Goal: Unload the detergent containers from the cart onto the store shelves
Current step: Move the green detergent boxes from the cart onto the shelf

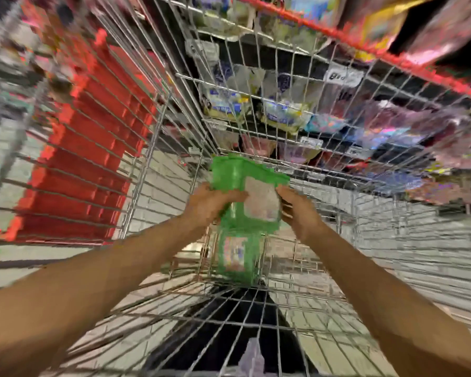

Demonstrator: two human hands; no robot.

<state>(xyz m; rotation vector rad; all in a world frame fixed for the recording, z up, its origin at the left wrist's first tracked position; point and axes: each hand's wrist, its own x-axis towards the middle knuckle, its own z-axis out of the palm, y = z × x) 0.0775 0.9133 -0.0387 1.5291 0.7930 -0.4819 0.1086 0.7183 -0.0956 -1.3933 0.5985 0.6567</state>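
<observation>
Legible text, one partial item only: white shelf-edge tag point(343, 76) behind the cart wire point(259, 85), dark characters beginning with what looks like an 8, remainder blurred; label on the green pouch point(229, 170) and lower shelf tags point(312, 143) smeared, unreadable.

The wire cart point(158, 148) is open on top. Its sides bar the way to the shelves point(256, 129) ahead and the red crates point(87, 159) at left. Inside, the held green pouch point(242, 172) and a lower pouch point(237, 257) fill the centre.
</observation>
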